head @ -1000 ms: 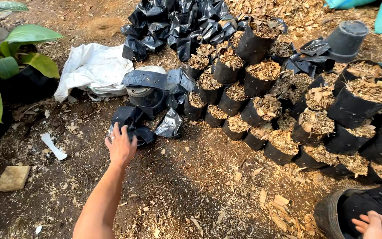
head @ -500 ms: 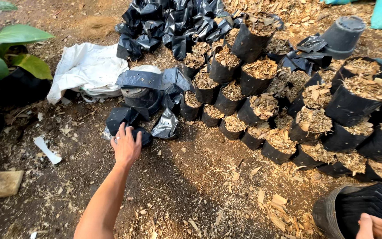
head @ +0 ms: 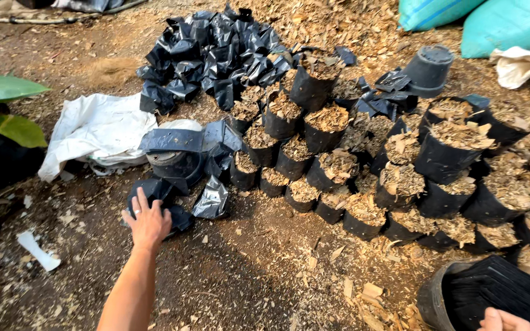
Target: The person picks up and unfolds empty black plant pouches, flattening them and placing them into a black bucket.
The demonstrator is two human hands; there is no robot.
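Note:
My left hand [head: 148, 224] is stretched out over the ground, fingers spread, resting on a flat pile of empty black plastic bags [head: 157, 197]. Only the fingertips of my right hand [head: 502, 320] show at the bottom right edge, touching a stack of folded black bags [head: 492, 288] inside a black pot [head: 432, 301]; its grip is hidden. Several black grow bags filled with wood chips [head: 338, 165] stand packed together in the middle and right.
A heap of crumpled empty black bags [head: 216, 49] lies at the back. A white sack [head: 96, 132] sits left, beside a leafy plant [head: 1, 110]. An upturned black pot [head: 429, 70] and teal sacks [head: 498, 27] lie far right. Bare soil covers the foreground.
My left hand has stayed on the flat bags while my view shifted; the right hand has slipped lower, almost out of the frame.

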